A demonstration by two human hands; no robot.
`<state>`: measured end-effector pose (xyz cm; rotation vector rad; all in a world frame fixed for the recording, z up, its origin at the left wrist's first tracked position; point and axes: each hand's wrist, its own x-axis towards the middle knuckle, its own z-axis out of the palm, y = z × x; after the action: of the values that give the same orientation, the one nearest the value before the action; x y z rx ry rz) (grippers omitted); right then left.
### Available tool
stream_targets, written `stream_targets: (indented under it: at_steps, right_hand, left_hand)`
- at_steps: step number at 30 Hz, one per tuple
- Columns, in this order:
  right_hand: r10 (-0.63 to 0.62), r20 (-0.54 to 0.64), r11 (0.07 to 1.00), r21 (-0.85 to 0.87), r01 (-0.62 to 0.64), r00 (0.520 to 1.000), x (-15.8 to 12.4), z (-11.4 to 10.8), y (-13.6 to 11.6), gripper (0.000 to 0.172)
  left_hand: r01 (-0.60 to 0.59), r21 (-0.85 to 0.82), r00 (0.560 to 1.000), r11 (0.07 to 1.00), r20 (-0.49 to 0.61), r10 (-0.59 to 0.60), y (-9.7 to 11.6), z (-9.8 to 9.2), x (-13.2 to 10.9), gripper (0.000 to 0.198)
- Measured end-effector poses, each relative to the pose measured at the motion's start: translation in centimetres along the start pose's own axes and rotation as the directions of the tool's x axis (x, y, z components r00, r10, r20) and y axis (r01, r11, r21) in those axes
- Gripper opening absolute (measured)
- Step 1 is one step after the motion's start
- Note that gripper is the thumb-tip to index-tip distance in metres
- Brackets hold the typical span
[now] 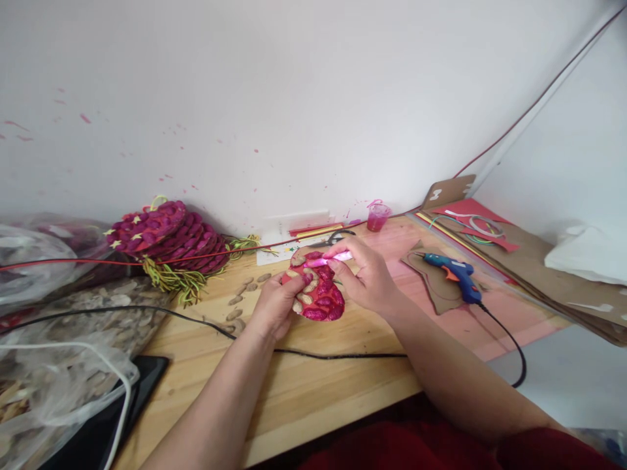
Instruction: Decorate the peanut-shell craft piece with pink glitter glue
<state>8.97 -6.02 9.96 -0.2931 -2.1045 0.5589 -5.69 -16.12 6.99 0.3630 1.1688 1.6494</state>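
Note:
My left hand (277, 301) grips the left side of a red gourd-shaped craft piece (327, 305) with peanuts stuck on its face. Peanuts on its right and lower parts are wet magenta; those along the left and top are still tan. In my right hand (365, 275), pinched between thumb and fingers, is a paintbrush (341, 256) stained pink. Its tip lies over the upper part of the piece and seems to touch the peanuts there. Loose peanuts (236, 300) lie on the wooden table (304, 382) left of the piece.
A plastic cup of magenta paint (377, 219) stands by the wall. Right lie a blue glue gun (459, 274) and cardboard (431, 287). Finished magenta pieces (169, 228) are stacked left, near plastic bags (63, 398). A black cable (337, 356) crosses the table; scissors (341, 236) lie behind.

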Motion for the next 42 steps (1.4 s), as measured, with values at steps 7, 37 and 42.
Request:
stream_targets:
  at_steps: [7,37,42]
  right_hand:
    - [0.027,-0.059,0.997,-0.064,-0.031,0.998,-0.04,-0.06,0.59,0.007]
    - [0.043,-0.016,0.999,0.020,-0.043,0.999,-0.10,0.11,0.56,0.007]
    - [0.059,-0.062,0.998,-0.027,-0.060,0.996,-0.16,0.12,0.71,0.007]
  left_hand:
    - [0.050,0.002,0.999,0.999,0.006,-0.050,0.07,-0.11,0.07,0.034]
    - [0.055,-0.013,0.998,0.998,0.017,-0.054,-0.16,-0.05,0.06,0.034]
    - [0.050,-0.024,0.999,0.998,0.007,-0.050,-0.12,-0.15,0.17,0.036]
